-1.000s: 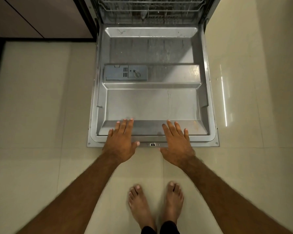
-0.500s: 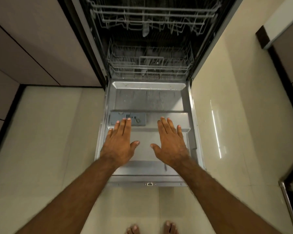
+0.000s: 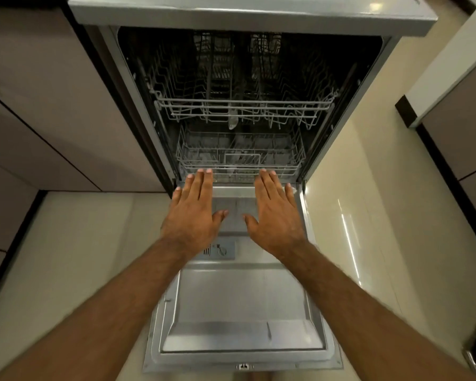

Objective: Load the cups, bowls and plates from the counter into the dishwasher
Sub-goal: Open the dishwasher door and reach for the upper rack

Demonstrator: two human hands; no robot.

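Racks (image 3: 242, 102), two; left hand (image 3: 193, 215), right hand (image 3: 276, 218) flat.

The dishwasher door (image 3: 242, 303) at lower centre was dull grey steel. White wire racks (image 3: 241, 108) stood against a black interior. The floor (image 3: 66, 257) was glossy cream; the cabinets (image 3: 52, 105), upper left, taupe.

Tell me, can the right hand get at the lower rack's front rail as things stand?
Probably yes. The right hand is open above the lowered door, its fingertips at the front rail of the lower rack, nothing visible in between.
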